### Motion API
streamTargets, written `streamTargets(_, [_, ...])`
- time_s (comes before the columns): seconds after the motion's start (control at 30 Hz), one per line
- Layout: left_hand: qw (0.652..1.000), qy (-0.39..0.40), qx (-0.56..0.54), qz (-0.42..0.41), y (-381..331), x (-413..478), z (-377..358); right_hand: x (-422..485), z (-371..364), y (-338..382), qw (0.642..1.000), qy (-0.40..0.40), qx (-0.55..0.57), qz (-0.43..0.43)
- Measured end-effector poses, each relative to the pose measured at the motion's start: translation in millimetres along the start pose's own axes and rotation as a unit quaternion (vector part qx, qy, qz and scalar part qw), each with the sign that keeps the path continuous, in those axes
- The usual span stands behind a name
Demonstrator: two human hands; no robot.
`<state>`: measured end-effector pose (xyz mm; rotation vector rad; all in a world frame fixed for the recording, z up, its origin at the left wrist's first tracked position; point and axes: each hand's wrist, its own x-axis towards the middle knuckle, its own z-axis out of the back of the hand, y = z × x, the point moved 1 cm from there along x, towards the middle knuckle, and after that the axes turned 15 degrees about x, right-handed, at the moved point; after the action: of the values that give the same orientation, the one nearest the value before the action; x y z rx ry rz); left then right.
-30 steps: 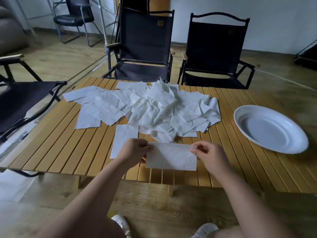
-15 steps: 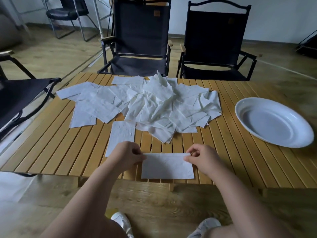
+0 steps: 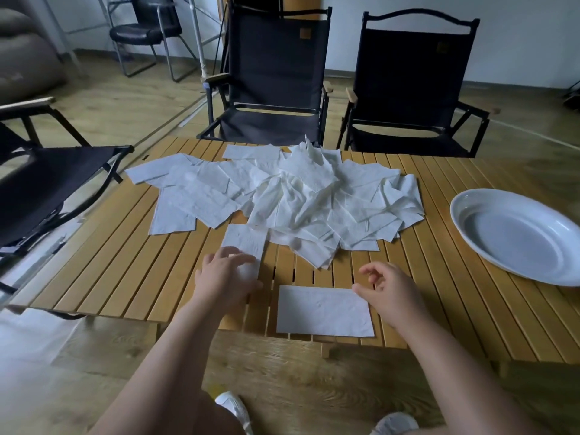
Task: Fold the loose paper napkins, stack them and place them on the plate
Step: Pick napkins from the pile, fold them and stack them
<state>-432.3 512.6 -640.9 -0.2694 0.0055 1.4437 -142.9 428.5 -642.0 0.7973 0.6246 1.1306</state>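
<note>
A folded napkin [image 3: 323, 310] lies flat at the near edge of the table [image 3: 125, 277]. The right hand [image 3: 390, 293] is by its right corner, fingers loose, holding nothing. The left hand [image 3: 224, 279] rests open on a second napkin [image 3: 246, 241] beside the pile [image 3: 298, 196]. The plate [image 3: 514, 243] sits on the right.

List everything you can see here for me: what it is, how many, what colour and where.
loose napkins: a heap, too many to count, white, middle of the table.
flat napkin: one, white, at the heap's near edge.
folded napkin: one, white, at the table's near edge.
plate: one, white, oval, right side of the table.
table: one, yellow-brown slats.
folding chairs: three, black; two behind the table, one on the left.
office chair: one, black, far back left.
shoes: two, pale, on the floor below.
left hand: fingers rest on the flat napkin.
right hand: loosely curled, holds nothing, by the folded napkin's right corner.
</note>
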Motion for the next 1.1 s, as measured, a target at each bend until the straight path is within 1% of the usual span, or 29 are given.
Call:
streamTargets(0.07, [0.999,-0.03,-0.041,0.001,3.1,3.5,-1.3,-0.1,-2.8,1.9,1.0,-0.003,0.008,0.004])
streamTargets(0.23, [0.991,-0.086,-0.099,0.016,7.4,8.7,-2.1,-1.0,-7.7,5.8,1.0,0.004,0.021,0.019])
streamTargets(0.3, [0.982,-0.098,-0.16,0.038,2.8,4.0,5.3,-0.5,-8.9,7.3,0.999,0.004,0.03,0.028])
streamTargets(0.33, [0.975,-0.101,-0.192,0.039,-0.4,0.9,9.3,0.0,-9.4,8.3,0.999,0.003,0.034,0.036])
streamTargets(0.37, [0.97,-0.097,-0.221,0.024,-4.3,-3.0,13.4,0.8,-9.9,9.4,0.998,0.004,0.041,0.046])
streamTargets(0.43, [0.954,-0.062,-0.288,-0.045,-13.7,-12.4,20.8,1.9,-11.1,12.5,0.995,0.016,0.072,0.061])
streamTargets(0.47, [0.942,-0.033,-0.326,-0.078,-18.6,-17.4,24.6,2.0,-12.1,14.0,0.993,0.028,0.092,0.067])
streamTargets(0.57, [0.908,0.042,-0.391,-0.145,-28.1,-23.7,28.9,1.0,-15.2,19.0,0.984,0.048,0.145,0.094])
streamTargets(0.63, [0.897,0.068,-0.404,-0.165,-32.2,-23.4,27.3,0.2,-15.5,24.6,0.979,0.042,0.161,0.122])
streamTargets(0.73, [0.886,0.092,-0.429,-0.152,-36.0,-21.1,23.0,-2.4,-12.8,31.8,0.969,0.026,0.196,0.145])
streamTargets(0.8, [0.882,0.097,-0.44,-0.141,-36.1,-19.5,20.2,-3.9,-10.2,31.6,0.967,0.029,0.213,0.136])
streamTargets(0.9, [0.882,0.097,-0.447,-0.115,-34.0,-15.2,14.9,-5.6,-1.3,28.2,0.972,0.034,0.215,0.085])
streamTargets(1.0, [0.894,0.096,-0.426,-0.097,-33.9,-13.7,10.8,-8.4,9.1,23.9,0.969,0.061,0.241,0.012])
streamTargets(1.1, [0.911,0.104,-0.391,-0.084,-36.0,-14.7,8.7,-9.4,16.4,17.3,0.976,0.08,0.201,-0.036])
